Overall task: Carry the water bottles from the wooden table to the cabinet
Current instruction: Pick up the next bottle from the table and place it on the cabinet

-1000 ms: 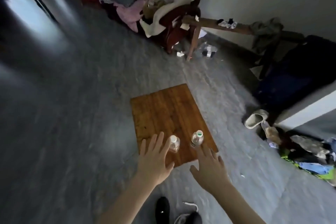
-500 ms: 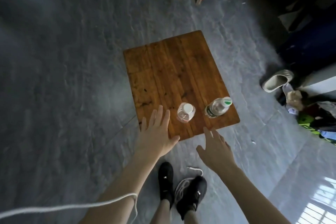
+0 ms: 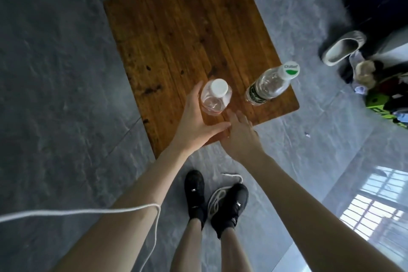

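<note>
While both bottles stand on the desk, the coming move turns on which hand is nearer to which bottle:

Near bottle: the clear plastic water bottle with the white cap (image 3: 215,97) stands upright near the front edge of the brown plank-topped wooden desk (image 3: 176,28), straight ahead of your hands.

Far bottle: the clear plastic water bottle with the green-and-white cap and dark label (image 3: 270,84) stands just beside it, to your right and near the desk's right-hand corner; both have their long axis vertical, roughly toward the camera.

Left hand: your left hand (image 3: 195,121) is spread, cupped around the white-capped bottle's left side; it seems to touch the bottle, though the view cannot settle that, and the fingers are not wrapped around it.

Right hand: your right hand (image 3: 239,133) is spread flat with nothing in it, low at the desk's front edge, its fingertips near the left thumb.

Nearer hand: left for the white-capped bottle; the right has the shorter way, up and rightward, to the green-capped one.

Cabinet: not in view.
</note>
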`<state>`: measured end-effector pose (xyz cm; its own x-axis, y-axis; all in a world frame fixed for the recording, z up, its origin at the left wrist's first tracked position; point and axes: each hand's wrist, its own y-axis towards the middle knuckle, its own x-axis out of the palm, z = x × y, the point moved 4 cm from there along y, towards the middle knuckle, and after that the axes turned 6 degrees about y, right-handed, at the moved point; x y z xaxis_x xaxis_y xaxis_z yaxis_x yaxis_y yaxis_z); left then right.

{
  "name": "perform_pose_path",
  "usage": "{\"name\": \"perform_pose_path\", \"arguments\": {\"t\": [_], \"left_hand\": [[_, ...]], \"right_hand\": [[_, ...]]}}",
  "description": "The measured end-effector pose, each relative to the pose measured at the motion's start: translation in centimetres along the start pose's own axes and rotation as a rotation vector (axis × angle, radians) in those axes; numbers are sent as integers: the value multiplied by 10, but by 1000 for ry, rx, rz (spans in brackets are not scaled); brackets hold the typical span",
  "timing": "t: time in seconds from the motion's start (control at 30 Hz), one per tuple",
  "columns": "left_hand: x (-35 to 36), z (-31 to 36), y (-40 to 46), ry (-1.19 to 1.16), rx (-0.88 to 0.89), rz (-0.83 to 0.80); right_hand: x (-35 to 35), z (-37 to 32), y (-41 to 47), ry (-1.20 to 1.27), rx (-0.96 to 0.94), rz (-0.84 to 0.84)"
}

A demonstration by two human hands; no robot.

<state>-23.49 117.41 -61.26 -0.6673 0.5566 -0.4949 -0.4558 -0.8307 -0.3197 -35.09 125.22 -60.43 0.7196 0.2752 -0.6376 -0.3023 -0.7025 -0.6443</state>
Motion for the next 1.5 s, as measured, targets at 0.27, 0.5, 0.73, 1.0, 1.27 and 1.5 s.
{"name": "perform_pose_path", "arguments": {"t": [0.27,0.5,0.73,1.0,1.27,1.5], "left_hand": [[5,11,18,-48,52,282],[-25,24,3,-16,203,249],[-59,89,-14,-186,279,-12],[-89,185,-40,-166,327,-304],[-124,311,-85,-143,357,-383],[-128,449,-119,-90,491,-480]], "right_hand": [[6,3,15,404,32,28],[8,6,4,1219,384,-57],[3,5,-19,1788,403,-333],[-70,3,-85,1936,254,-466],[-179,8,-177,1904,171,-436],[-277,11,-263,1898,-4,-415]]}}
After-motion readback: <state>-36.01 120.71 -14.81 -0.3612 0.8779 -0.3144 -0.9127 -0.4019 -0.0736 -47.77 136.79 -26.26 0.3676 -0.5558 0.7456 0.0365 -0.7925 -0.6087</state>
